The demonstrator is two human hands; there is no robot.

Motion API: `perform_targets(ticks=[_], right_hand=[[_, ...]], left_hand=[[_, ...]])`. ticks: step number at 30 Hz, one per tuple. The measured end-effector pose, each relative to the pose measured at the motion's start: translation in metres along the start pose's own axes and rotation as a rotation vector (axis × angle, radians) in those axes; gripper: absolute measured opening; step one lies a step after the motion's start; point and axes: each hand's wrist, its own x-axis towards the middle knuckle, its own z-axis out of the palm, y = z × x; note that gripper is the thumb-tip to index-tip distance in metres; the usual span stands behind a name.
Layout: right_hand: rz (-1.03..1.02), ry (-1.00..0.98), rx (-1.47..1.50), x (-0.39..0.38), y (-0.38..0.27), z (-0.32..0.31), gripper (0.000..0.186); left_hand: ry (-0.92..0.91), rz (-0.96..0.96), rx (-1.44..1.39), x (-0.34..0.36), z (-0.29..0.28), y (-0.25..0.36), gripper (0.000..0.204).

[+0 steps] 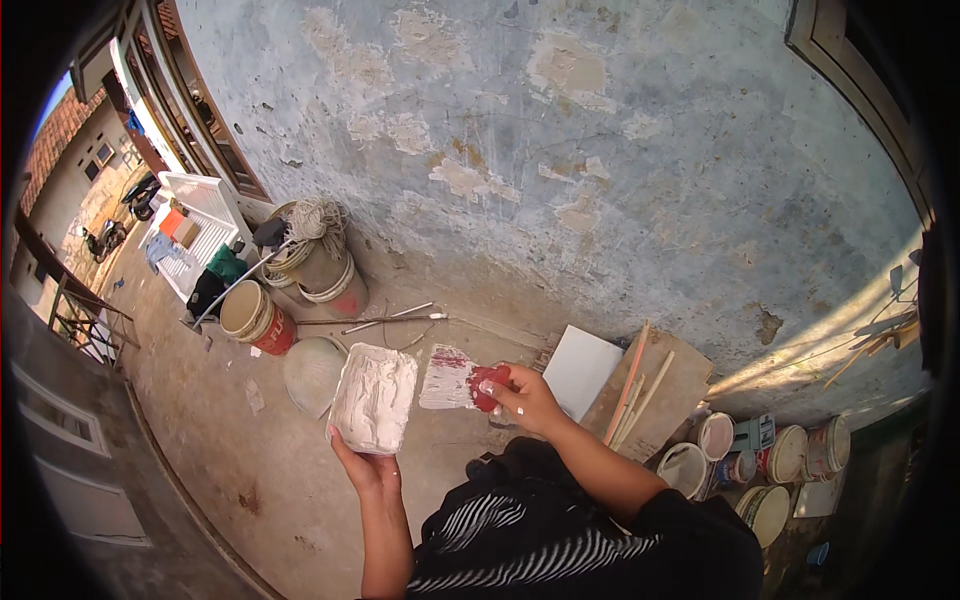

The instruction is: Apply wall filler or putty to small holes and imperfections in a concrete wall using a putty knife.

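Observation:
My left hand (368, 468) grips the near end of a rectangular tray (336, 400) from below, its thumb along the side. Thick whitish filler paste (376, 398) fills the tray, with a rough, scraped surface. In my right hand (527, 395) is a putty knife (447, 378), its red handle pinched between thumb and fingers. The broad blade points left toward the tray and is smeared with white paste over red. A small gap separates blade and tray. White specks of paste cling to the right fingers.
A patchy blue-grey wall (620, 150) rises ahead. Buckets (262, 318) and a mop head (318, 222) stand at the left, near a white plastic bench (205, 235). Boards (650, 385) and sticks lean at the wall's foot; several paint pails (770, 515) sit at the lower right.

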Motion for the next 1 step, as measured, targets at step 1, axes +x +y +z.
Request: perform_targets(ticks=[1], right_hand=[[0.143,-0.065,0.135,0.0079,0.0072,0.0066,0.023]], left_hand=[[-0.018,0.036,0.035,-0.0023,-0.0028,0.0052,0.07]])
